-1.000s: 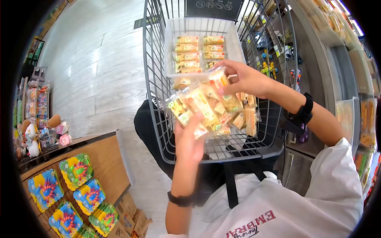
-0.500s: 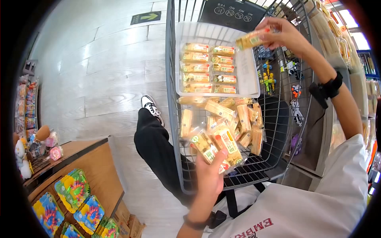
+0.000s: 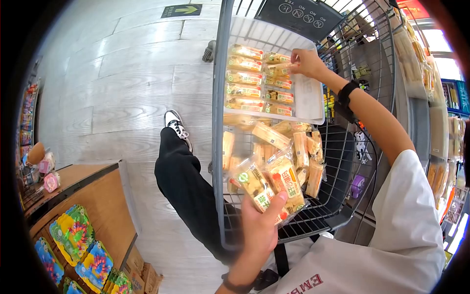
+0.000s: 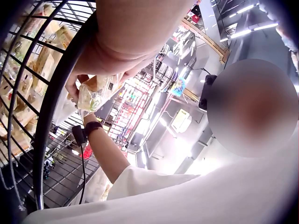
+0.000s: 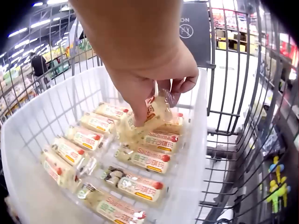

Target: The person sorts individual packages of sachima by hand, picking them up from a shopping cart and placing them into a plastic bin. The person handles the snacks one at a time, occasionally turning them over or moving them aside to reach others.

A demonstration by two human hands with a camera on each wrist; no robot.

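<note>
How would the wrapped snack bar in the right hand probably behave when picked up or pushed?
The wrapped bar looks light: the right hand simply pinches it near one end. Its flat-sided, blocky shape suggests sliding rather than rolling. The shiny, wrinkled wrapper might crinkle and slip slightly.

Pale plank floor [image 3: 132,93], wooden display stand [image 3: 98,196], shelves [image 3: 416,98]

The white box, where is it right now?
In the head view, the white box is inside the cart, just beyond the loose snack packs, under the right hand.
</note>
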